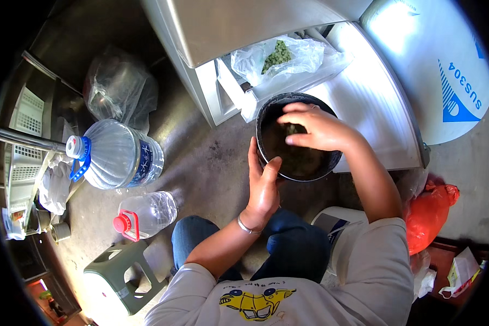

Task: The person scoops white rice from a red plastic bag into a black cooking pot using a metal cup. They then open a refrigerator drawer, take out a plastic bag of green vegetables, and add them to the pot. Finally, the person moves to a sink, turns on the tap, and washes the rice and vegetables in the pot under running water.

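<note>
My left hand (265,179) grips the near-left rim and side of a dark round pot (334,163), thumb at the rim. Over the pot's opening is my right hand (313,126), its fingers spread and reaching down inside; whether they pinch anything cannot be made out. Small greenish pieces (291,130) show blurred by the fingers, above murky brownish contents. Just beyond the pot, an open fridge or freezer drawer (285,86) holds a clear plastic bag (244,59) of small round green pieces, perhaps peas or beans (279,57).
An open appliance door (379,102) stands right of the pot. At left are a large water bottle (110,155), a smaller red-capped bottle (150,214) and a plastic stool (130,277). A white bucket (342,214) and a red plastic bag (428,216) are at right.
</note>
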Available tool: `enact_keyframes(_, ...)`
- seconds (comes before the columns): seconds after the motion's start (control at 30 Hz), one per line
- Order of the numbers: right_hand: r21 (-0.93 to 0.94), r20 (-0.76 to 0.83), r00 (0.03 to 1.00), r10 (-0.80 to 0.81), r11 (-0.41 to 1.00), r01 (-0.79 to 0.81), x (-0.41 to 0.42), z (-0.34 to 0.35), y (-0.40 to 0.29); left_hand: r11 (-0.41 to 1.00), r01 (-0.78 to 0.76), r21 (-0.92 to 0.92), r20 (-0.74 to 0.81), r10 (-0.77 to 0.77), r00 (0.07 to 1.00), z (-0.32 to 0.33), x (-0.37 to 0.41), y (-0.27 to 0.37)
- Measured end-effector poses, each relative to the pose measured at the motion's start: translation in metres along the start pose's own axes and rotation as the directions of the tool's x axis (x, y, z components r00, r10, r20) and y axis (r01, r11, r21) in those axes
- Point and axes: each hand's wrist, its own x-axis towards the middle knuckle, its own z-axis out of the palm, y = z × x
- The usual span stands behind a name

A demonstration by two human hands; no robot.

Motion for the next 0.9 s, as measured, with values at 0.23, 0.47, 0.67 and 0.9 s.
enact_keyframes(0.23,0.36,-0.214,0.963,0.165,0.93,-0.079,0.005,-0.003,-0.017,1.0,-0.018,-0.001,-0.001,0.018,1.0,-0.004,0.001,0.003)
enact_keyframes(0.47,-0.028,-0.322,0.909,-0.263,0.963,0.269,0.008,0.01,-0.029,0.997,-0.067,0.031,0.026,0.066,0.997,-0.015,0.003,-0.002)
enact_keyframes(0.67,-0.116,-0.615,0.77,-0.168,0.986,0.123,0.066,-0.046,0.011,0.999,-0.028,0.039,0.016,0.027,1.0,-0.018,-0.012,0.002)
enact_keyframes(0.9,-0.441,-0.055,0.898,0.436,0.797,-0.413,0.176,-0.039,0.052,0.998,-0.041,0.057,-0.01,0.041,0.999,-0.029,-0.014,-0.005)
